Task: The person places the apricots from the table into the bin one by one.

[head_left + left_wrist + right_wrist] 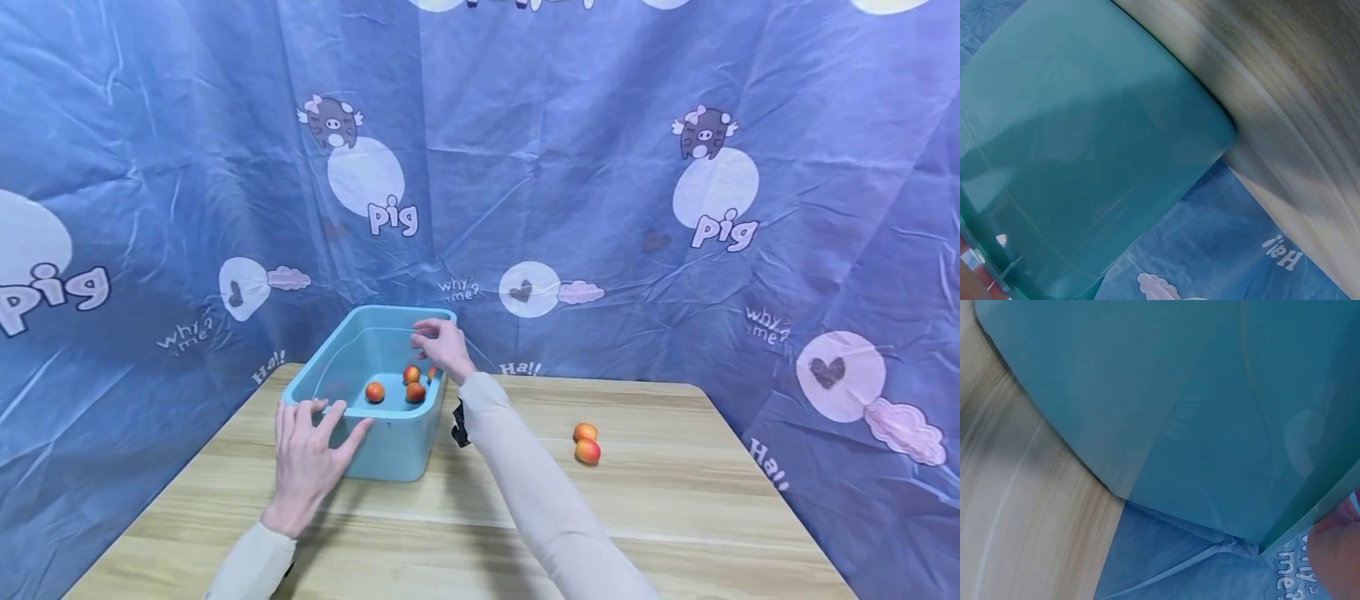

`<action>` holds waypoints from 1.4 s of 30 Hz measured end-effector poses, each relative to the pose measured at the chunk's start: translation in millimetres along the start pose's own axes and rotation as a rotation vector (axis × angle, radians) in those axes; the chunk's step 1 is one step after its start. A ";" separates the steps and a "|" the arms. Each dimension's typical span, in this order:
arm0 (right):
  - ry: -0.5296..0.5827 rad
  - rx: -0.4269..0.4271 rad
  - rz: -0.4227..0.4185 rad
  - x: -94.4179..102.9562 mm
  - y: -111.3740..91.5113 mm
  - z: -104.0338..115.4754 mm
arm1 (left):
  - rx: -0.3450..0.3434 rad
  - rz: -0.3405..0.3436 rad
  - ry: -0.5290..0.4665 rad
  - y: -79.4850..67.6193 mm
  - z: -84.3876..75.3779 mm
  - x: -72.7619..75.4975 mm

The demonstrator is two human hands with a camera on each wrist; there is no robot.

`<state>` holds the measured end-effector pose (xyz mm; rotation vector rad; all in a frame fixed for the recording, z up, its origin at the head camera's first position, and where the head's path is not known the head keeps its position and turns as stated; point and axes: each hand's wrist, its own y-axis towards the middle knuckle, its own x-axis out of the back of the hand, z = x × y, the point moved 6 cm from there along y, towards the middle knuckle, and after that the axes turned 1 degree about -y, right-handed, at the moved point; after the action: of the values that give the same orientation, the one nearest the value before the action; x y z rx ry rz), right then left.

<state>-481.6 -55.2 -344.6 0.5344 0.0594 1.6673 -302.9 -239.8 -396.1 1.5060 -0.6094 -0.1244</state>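
Observation:
A blue plastic bin point(384, 446) stands on the wooden table, with several red-orange fruits, including one fruit point(375, 392), on its floor. My left hand point(307, 458) holds the bin's near rim at the left corner, fingers over the edge and thumb along the outer front wall. Over the right rim reaches my right hand point(444, 346), its loosely bent fingers above the bin's inside and no fruit showing in them. It partly covers one fruit point(432, 374). In the right wrist view, a bit of that hand point(1338, 556) shows beside the rim; the bin's outer wall point(1116, 394) fills most of that view.
Two more fruits, an upper one point(585, 432) and a lower one point(588, 452), lie touching on the table point(660, 508) right of my right forearm. A blue curtain point(540, 208) printed with pigs hangs behind the table and along its sides.

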 end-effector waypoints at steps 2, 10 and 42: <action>0.018 0.012 0.017 0.3 -1.0 -0.3 | 0.004 0.016 0.000 -0.2 0.2 -0.1; 0.041 0.041 0.103 5.0 -10.5 3.7 | 0.009 0.042 -0.011 -0.7 0.1 -1.3; 0.274 -0.003 0.112 69.2 -51.6 -43.4 | 0.002 -0.055 -0.048 2.4 -2.5 3.5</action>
<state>-455.1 31.1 -379.2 0.3078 0.2306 1.8415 -299.5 -238.9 -392.6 1.5260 -0.6063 -0.2031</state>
